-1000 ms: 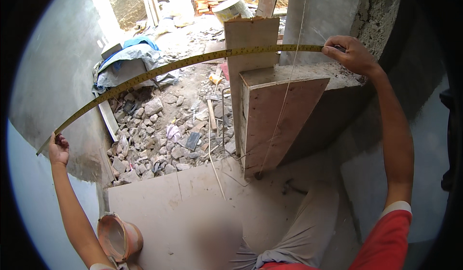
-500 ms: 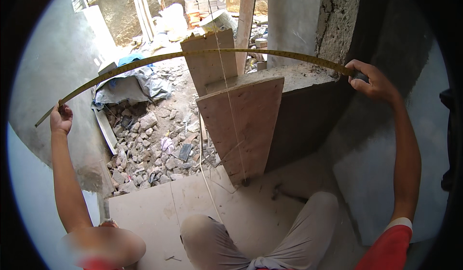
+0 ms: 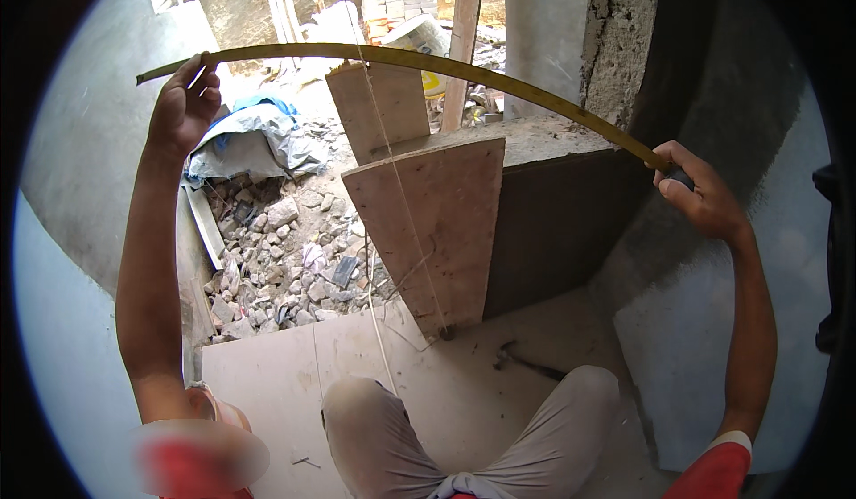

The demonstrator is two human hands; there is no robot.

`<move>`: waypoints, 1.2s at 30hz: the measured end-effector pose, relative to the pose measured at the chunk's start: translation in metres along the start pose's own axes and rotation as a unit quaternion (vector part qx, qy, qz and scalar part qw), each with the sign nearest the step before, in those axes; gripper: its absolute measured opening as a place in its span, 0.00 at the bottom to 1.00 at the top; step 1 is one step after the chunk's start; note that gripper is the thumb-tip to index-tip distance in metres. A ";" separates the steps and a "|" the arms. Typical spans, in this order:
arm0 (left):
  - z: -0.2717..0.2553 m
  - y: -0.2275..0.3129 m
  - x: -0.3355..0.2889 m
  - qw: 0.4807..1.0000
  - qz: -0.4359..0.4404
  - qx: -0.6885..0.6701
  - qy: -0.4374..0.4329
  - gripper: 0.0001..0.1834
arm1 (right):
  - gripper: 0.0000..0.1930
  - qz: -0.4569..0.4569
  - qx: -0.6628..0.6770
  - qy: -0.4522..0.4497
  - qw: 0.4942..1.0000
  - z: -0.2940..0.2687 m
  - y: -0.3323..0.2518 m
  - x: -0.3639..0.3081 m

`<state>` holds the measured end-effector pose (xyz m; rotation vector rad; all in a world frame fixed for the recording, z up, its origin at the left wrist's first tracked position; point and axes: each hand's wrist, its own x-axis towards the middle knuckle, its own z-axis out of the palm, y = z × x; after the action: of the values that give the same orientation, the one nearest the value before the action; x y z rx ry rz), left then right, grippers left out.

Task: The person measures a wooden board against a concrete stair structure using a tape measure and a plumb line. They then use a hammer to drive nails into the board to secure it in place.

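Observation:
A yellow tape measure [image 3: 499, 82] is pulled out in a long arc across the upper view. My right hand [image 3: 700, 189] is wrapped round its dark case at the right. At the upper left, the fingers of my left hand [image 3: 187, 98] pinch the blade a little way in from its free end. Beneath the blade stand two wooden boards, the nearer one [image 3: 437, 231] leaning against a low grey masonry ledge [image 3: 571, 142], the farther one [image 3: 379, 107] behind it. A thin string [image 3: 392, 160] runs down in front of both boards.
A hammer [image 3: 526, 362] lies on the pale floor [image 3: 267, 383] by my right knee. Rubble [image 3: 285, 258] and a grey-blue tarp [image 3: 259, 147] lie beyond the floor's edge. Plastered walls rise at left [image 3: 80, 142] and right [image 3: 713, 294]. An upright wooden post [image 3: 464, 44] stands behind.
My left hand has moved up and to the right, raising the free end of the tape. My right hand has shifted slightly down and right, and the view has moved a little.

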<state>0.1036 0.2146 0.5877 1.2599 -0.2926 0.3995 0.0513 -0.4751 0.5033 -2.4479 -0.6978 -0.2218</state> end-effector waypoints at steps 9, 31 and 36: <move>0.184 -0.068 -0.022 0.984 -0.090 0.043 -0.147 0.15 | 0.12 0.118 0.166 -0.067 0.977 0.034 -0.042 0.005; 0.023 -0.168 -0.227 0.955 -0.095 0.275 0.051 0.14 | 0.18 0.308 0.278 -0.127 0.901 0.241 0.142 -0.288; -0.002 -0.271 -0.297 0.902 -0.297 0.260 0.173 0.13 | 0.21 0.361 0.133 -0.250 0.889 0.332 0.153 -0.347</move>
<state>-0.0412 0.1098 0.2276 1.6877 0.5355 0.1641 -0.1628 -0.5408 0.0518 -2.3159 0.0391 0.7649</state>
